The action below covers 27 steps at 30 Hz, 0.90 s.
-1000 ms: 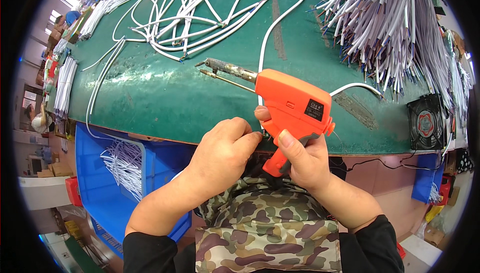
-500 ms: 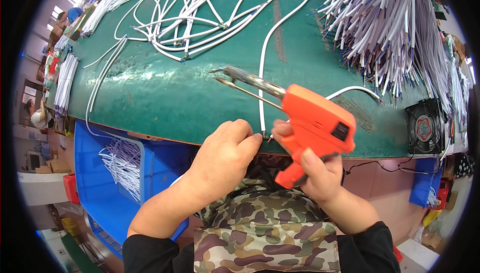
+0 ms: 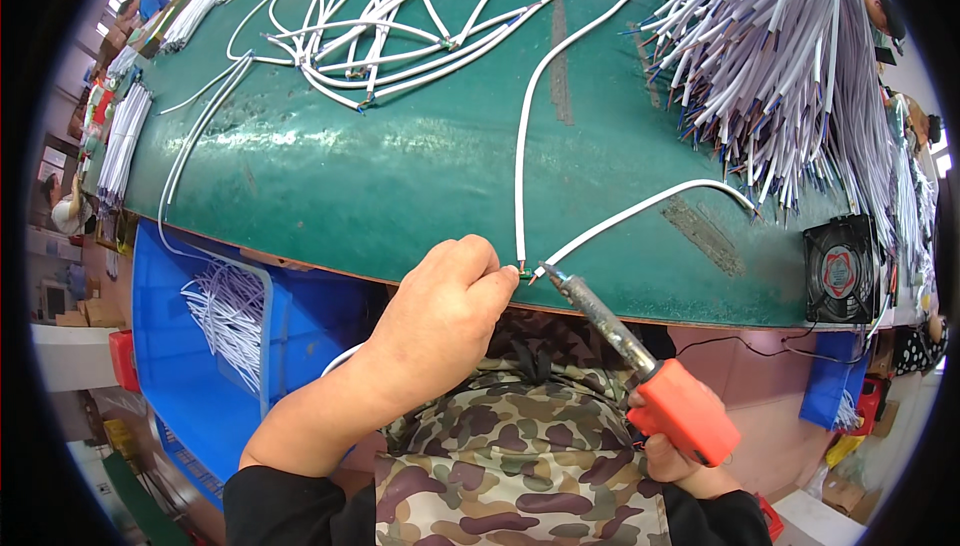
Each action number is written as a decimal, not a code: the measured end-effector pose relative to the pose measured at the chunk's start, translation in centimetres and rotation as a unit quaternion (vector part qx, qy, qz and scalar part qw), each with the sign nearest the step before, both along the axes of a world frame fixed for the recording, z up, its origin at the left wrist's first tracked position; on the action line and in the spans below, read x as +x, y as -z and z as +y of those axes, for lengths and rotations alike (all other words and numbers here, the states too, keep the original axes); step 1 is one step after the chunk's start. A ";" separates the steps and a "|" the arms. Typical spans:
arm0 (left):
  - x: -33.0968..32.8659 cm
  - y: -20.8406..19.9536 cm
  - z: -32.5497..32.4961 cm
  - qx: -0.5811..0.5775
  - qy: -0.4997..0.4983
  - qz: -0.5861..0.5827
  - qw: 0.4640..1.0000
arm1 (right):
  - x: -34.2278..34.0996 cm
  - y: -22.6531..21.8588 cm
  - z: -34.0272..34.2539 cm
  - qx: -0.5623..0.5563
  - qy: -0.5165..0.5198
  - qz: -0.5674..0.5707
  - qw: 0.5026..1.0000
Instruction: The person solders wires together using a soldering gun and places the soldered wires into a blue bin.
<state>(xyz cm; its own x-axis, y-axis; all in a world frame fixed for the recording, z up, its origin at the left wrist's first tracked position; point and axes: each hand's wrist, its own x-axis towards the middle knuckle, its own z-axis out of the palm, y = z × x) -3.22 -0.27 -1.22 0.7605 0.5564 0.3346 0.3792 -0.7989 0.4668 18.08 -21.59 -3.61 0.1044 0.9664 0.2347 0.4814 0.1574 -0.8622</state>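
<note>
My left hand [image 3: 445,291] is closed in a pinch at the table's front edge. Its thumb and forefinger grip a small green piece [image 3: 527,273], mostly hidden by the fingertips. A white cable [image 3: 520,161] runs down to this piece from the far side. Another white cable [image 3: 650,208] reaches it from the right, its bare wire end beside the piece. My right hand [image 3: 668,456] is wrapped round the handle of an orange soldering gun [image 3: 685,411]. The gun's metal tip points up and left, close to the right-hand cable's end; whether they touch is unclear.
A tangle of joined white cables [image 3: 400,56] lies at the back left. A thick bundle of white cables [image 3: 770,76] hangs over the right. A black fan [image 3: 840,271] stands at the right edge. Below the left edge is a blue bin [image 3: 190,346] with cables.
My right hand has lowered and swung the soldering gun, bringing its tip from above the table down to the cable ends. The left hand keeps its pinch at nearly the same spot.
</note>
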 end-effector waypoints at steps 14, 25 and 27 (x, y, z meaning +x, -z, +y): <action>0.3 0.2 -0.4 0.006 -0.020 -0.022 1.000 | -1.2 1.9 0.1 0.066 0.022 -0.016 0.997; 0.4 0.2 -0.4 0.009 -0.019 -0.030 0.999 | -1.3 2.0 0.1 0.074 0.028 -0.043 0.996; 0.4 0.3 -0.4 0.009 -0.018 -0.034 0.999 | -1.3 1.9 0.2 0.080 0.032 -0.053 0.995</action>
